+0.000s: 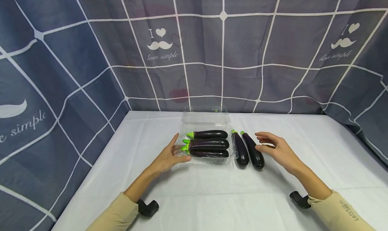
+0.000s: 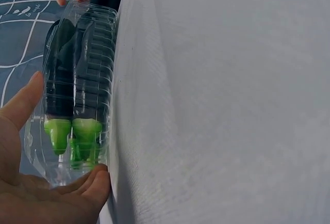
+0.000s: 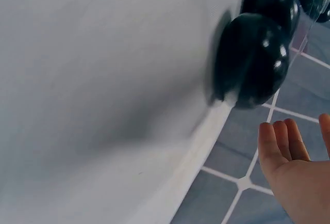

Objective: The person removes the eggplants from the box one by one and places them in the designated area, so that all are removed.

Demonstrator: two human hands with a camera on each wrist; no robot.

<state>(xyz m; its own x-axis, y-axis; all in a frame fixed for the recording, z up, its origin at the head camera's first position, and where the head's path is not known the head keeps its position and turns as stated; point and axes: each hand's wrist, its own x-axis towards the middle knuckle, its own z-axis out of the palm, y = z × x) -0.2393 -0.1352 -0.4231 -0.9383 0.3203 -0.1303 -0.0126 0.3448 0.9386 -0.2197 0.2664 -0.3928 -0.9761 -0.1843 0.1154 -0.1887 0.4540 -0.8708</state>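
A clear plastic clamshell box (image 1: 206, 126) with its lid raised at the back holds several dark eggplants (image 1: 209, 144), green stems toward the left. My left hand (image 1: 169, 157) rests against the left end of the box, thumb along the front and index finger stretched toward the back. In the left wrist view the green caps (image 2: 85, 131) show through the plastic by my fingers. Two loose eggplants (image 1: 254, 152) lie side by side just right of the box. Beside the outer one hovers my right hand (image 1: 280, 153), fingers loosely bent, holding nothing.
A white cloth (image 1: 194, 197) covers the table. Grey-blue curtains (image 1: 242, 42) with white lines hang behind it and along both sides. Black wrist devices (image 1: 148, 208) are worn at both sleeve cuffs.
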